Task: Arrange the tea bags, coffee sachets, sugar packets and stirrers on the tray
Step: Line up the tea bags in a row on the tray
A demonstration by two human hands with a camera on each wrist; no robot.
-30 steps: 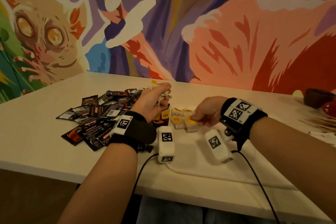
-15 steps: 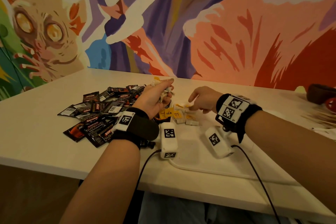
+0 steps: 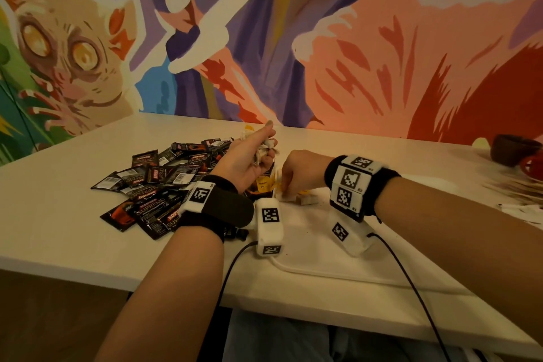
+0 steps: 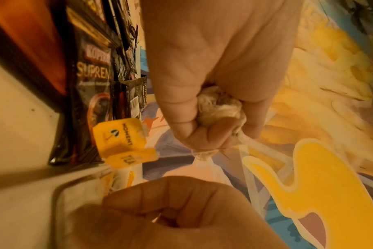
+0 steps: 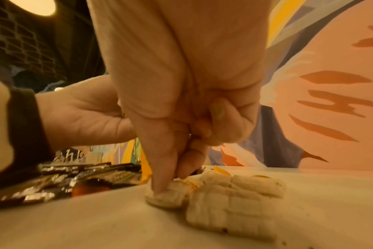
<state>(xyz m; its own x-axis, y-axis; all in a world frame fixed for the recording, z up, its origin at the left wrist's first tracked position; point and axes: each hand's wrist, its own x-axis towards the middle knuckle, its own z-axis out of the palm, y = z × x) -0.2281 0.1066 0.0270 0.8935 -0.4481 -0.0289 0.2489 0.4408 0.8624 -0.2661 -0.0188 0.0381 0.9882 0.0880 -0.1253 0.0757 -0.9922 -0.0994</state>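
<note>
From the head camera we see our left hand point(image 3: 245, 160) raised over the table point(image 3: 67, 203), clenched on a bunch of tea bags point(image 3: 266, 148), beside the heap of coffee sachets point(image 3: 158, 182). At our left wrist, yellow tags point(image 4: 122, 143) dangle (strings blurred). At our right wrist, our right hand point(image 5: 181, 101) pinches one tea bag point(image 5: 166, 195) lying on the table, touching more loose tea bags point(image 5: 234, 195).

coffee sachets point(image 3: 164, 182) crowding table's point(image 3: 58, 214) left, bare tabletop nearer, cables point(image 3: 323, 272) crossing front
</note>
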